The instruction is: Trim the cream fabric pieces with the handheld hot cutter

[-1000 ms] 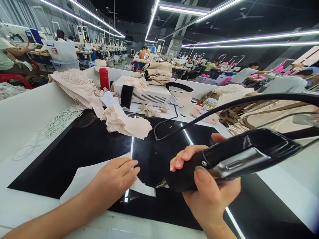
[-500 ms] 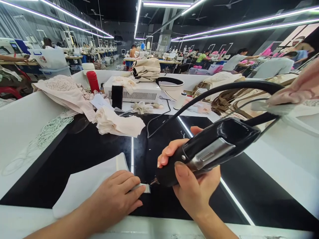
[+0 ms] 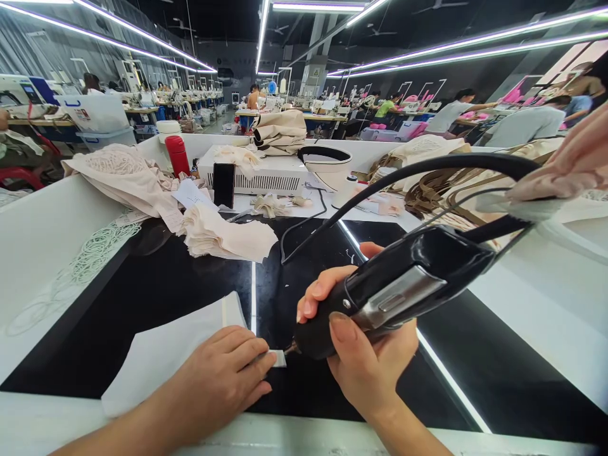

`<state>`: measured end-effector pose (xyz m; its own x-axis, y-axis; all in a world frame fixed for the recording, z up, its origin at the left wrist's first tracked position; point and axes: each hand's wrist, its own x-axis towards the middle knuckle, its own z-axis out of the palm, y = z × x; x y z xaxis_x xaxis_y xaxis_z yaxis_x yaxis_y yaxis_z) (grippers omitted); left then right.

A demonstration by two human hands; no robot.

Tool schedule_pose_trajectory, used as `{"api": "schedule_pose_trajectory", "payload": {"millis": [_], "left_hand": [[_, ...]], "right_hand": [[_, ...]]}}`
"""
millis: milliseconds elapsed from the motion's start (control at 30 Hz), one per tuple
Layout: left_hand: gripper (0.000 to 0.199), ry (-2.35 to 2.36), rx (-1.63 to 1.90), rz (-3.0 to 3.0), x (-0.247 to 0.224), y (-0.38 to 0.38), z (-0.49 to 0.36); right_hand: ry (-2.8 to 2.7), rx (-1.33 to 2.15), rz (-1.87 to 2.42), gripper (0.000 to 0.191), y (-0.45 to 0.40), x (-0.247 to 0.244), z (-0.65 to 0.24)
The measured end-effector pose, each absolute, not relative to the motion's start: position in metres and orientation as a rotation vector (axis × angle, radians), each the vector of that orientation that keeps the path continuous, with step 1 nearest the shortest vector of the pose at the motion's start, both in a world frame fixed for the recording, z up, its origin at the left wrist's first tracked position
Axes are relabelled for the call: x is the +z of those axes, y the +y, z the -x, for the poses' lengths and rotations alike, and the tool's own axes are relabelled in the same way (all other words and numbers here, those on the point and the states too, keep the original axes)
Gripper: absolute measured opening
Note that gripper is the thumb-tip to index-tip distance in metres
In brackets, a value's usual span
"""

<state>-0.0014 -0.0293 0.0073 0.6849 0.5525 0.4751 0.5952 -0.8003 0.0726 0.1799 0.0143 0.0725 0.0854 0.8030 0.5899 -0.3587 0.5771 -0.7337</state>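
My right hand (image 3: 365, 354) is wrapped round a black corded handheld tool (image 3: 394, 291) with a silver panel on its side. The tool slants down to the left, and its thin metal tip (image 3: 291, 348) meets the upper right corner of a narrow white strip (image 3: 278, 358). Whether the tip presses on the strip or just beside it I cannot tell. My left hand (image 3: 232, 370) holds the strip down with its fingers close together. Beneath and behind that hand lies a white fabric piece (image 3: 161, 354) with a cream band; part of it is hidden.
Cut beige pieces (image 3: 223, 234) lie stacked on the black tabletop (image 3: 156, 285). Behind stand a white vented box (image 3: 270, 180), a phone (image 3: 223, 185) and a red bottle (image 3: 177, 156). Pale cord (image 3: 95, 253) is heaped at left. A thick cable (image 3: 451, 161) arches at right beside a blurred hand-like shape (image 3: 555, 183).
My right hand has shifted the tool slightly left, bringing its tip to the strip's end. My left hand and the white fabric have barely moved.
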Motion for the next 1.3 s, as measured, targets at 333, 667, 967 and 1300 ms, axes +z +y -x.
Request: {"api": "schedule_pose_trajectory", "payload": {"millis": [333, 667, 967, 1300], "left_hand": [[0.026, -0.975, -0.711, 2.790, 0.0038, -0.0302, 0.0003], [0.028, -0.975, -0.719, 2.781, 0.0061, -0.0323, -0.0007], [0.025, -0.974, -0.733, 2.770, 0.0073, -0.0327, -0.0010], [0.027, -0.960, -0.730, 2.760, 0.0045, -0.0303, 0.0007]], "right_hand": [[-1.219, 0.862, 0.484, 0.051, 0.0161, 0.0734, -0.1790], [-1.224, 0.882, 0.455, 0.043, 0.0159, 0.0709, -0.1794], [-1.226, 0.875, 0.456, 0.040, 0.0159, 0.0707, -0.1801], [-1.185, 0.909, 0.445, 0.051, 0.0157, 0.0731, -0.1784]]}}
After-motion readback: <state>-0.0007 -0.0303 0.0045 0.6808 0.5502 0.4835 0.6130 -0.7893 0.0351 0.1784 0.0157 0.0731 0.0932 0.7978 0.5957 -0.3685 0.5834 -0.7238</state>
